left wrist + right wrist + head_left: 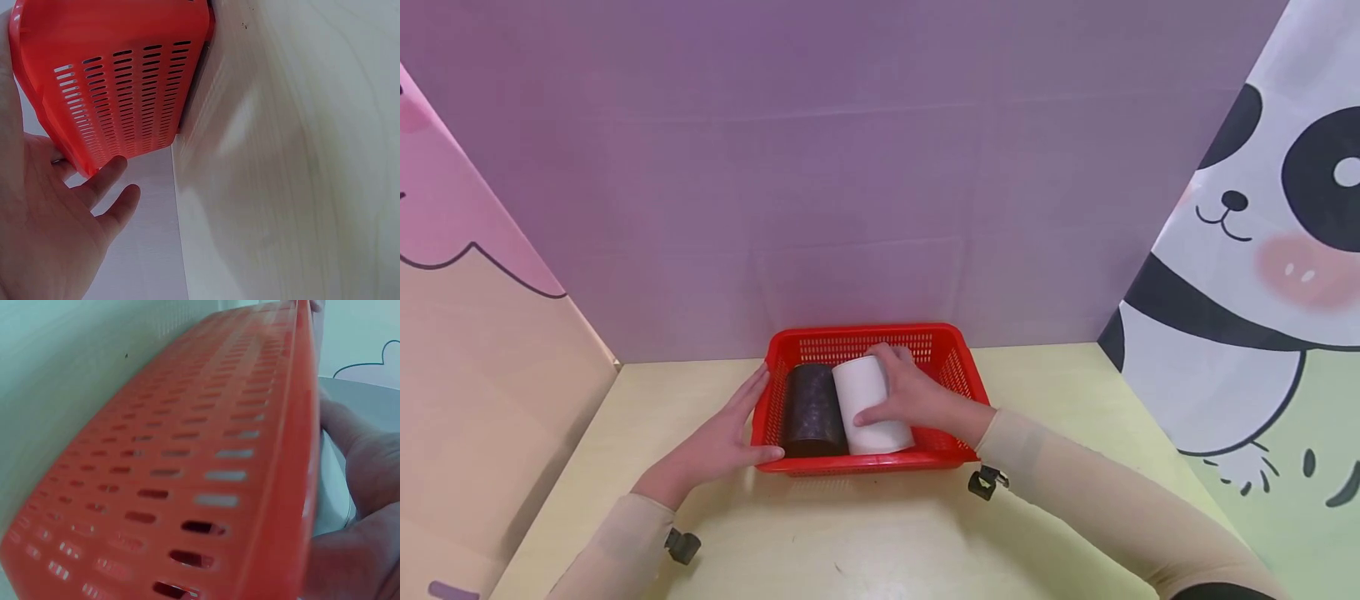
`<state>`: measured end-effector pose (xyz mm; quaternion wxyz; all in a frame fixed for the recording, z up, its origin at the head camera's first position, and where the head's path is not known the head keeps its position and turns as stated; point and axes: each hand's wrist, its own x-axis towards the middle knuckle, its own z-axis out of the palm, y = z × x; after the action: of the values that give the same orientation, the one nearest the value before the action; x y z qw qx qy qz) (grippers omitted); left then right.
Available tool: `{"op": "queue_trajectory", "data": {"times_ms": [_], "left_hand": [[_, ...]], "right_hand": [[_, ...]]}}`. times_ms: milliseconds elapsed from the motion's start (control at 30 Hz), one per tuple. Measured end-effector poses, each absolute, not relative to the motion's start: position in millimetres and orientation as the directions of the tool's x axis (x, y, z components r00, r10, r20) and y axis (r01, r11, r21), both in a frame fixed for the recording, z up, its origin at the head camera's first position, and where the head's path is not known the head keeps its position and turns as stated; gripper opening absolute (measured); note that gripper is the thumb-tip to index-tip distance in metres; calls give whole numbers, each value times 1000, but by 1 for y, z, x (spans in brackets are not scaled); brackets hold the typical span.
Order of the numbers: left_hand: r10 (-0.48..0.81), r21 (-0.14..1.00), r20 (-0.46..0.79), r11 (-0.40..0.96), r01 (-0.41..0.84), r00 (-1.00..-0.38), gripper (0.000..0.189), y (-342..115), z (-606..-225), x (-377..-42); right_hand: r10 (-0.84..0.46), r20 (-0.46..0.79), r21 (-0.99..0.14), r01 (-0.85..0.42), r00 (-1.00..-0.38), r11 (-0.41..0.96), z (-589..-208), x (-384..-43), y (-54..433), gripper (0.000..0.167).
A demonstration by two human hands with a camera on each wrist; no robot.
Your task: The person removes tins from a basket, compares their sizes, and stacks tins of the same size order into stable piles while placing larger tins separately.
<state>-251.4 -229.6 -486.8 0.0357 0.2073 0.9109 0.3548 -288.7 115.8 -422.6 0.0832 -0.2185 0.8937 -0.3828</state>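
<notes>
A red plastic basket [880, 461] with slotted walls stands on the table. In its left part lies a dark, mottled cylinder [814, 410]. Right beside that, a white cylinder [863, 396] leans slightly inside the basket. My right hand [910, 392] reaches over the basket and grips the white cylinder, thumb on its near face and fingers round the far side. My left hand [730, 437] rests at the basket's left rim, fingers stretched along the side and thumb at the front corner. In the left wrist view, the left fingers [115, 209] spread below the slotted wall.
The pale wooden table [880, 542] runs out in front of the basket. A purple wall covering [865, 183] rises close behind it. Printed panels stand at both sides, a panda [1240, 275] on the right one. Small black cameras [682, 547] hang at both wrists.
</notes>
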Motion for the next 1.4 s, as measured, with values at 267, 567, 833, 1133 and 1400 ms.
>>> {"op": "queue_trajectory", "data": {"times_ms": [267, 567, 833, 1133, 1400], "left_hand": [[410, 676, 96, 642, 361, -907, 129, -233, -489, -252], [406, 680, 87, 643, 352, -910, 130, -232, -488, -252], [399, 681, 83, 647, 344, -913, 130, -231, -488, -252], [405, 668, 114, 645, 372, -907, 128, -232, -489, -251], [414, 654, 131, 647, 392, -901, 128, -230, -489, -252]], "right_hand": [[-453, 29, -782, -302, -891, 545, -421, -284, 112, 90], [-414, 68, -785, -305, -908, 540, -425, -283, 113, 92], [-362, 87, -774, -292, -928, 562, -417, -288, 124, 101], [-321, 133, -783, -298, -938, 546, -404, -294, 145, 102], [-301, 234, -824, -353, -925, 444, -393, -299, 168, 100]]}}
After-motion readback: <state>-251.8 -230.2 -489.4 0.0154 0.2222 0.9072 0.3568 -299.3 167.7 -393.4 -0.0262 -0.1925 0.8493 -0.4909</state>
